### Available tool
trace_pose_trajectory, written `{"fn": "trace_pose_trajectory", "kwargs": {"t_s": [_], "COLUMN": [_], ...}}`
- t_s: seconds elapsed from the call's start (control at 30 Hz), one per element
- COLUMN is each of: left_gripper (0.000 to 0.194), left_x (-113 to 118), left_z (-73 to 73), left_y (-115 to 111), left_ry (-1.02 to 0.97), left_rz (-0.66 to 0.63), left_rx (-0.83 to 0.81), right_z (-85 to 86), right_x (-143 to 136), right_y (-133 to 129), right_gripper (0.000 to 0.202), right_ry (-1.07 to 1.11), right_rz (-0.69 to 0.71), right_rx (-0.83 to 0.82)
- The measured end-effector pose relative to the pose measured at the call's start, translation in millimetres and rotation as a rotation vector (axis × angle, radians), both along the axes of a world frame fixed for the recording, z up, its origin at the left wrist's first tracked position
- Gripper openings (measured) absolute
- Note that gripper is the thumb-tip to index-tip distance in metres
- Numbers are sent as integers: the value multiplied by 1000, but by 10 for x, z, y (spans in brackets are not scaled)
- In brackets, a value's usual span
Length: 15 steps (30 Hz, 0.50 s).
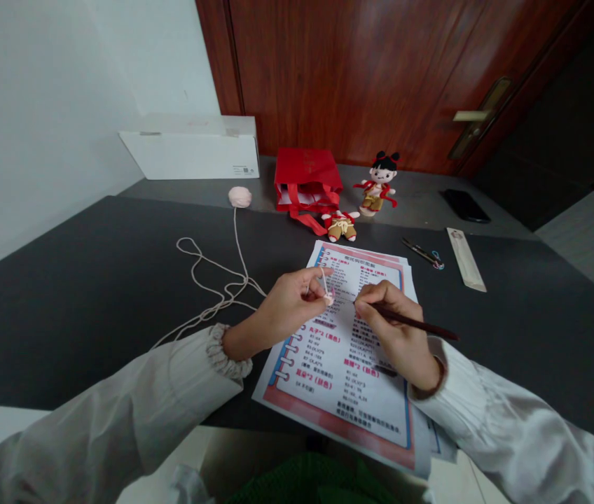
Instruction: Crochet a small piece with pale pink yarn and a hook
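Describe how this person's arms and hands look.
The left sleeve and right sleeve are loose, off-white and faintly shiny. The left cuff is gathered into a ruffle. The left hand and right hand are ungloved, with no rings that show.

Pale, loose sleeves (slightly glossy) end in gathered cuffs.
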<state>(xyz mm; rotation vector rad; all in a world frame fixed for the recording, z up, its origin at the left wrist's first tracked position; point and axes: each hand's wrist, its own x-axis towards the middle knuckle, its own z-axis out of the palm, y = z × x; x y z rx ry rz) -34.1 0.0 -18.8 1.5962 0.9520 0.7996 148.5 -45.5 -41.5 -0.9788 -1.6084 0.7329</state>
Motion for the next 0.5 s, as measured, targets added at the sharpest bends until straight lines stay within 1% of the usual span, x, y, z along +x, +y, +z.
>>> {"fn": "trace_pose_trajectory", "kwargs": {"t_s": [0.07, 0.1, 0.13, 0.23, 0.27, 0.3, 0.43, 0.47, 0.5], "left_gripper": [36, 34, 35, 41, 40, 40, 34, 33, 32], "left_x": [-1, 0, 1, 4, 4, 4, -1, -3, -5], "left_z": [-8, -10, -12, -17, -18, -19, -19, -17, -15], "left_y": [2, 0, -2, -15, -19, -22, -25, -25, -24], "left_ry": [31, 37, 43, 60, 69, 78, 121, 132, 139], "left_rz": [33, 49, 59, 78, 85, 92, 112, 113, 114], "left_rx": [67, 91, 110, 147, 161, 176, 240, 252, 262], "right_z": [8, 12, 13, -6, -16, -25, -34, -32, -30], "right_x": [0, -3, -8, -26, -30, -32, -30, -32, -36], "right_y": [-4, -5, -4, 11, 15, 16, -7, -14, -18], "right_gripper": [11, 11, 11, 11, 10, 10, 13, 14, 13], "right_ry": [-86, -116, -119, 5, 37, 42, -109, -112, -83], "right_rz": [75, 96, 96, -7, -33, -33, 104, 110, 90], "right_rx": [105, 139, 138, 9, -19, -12, 196, 198, 162]}}
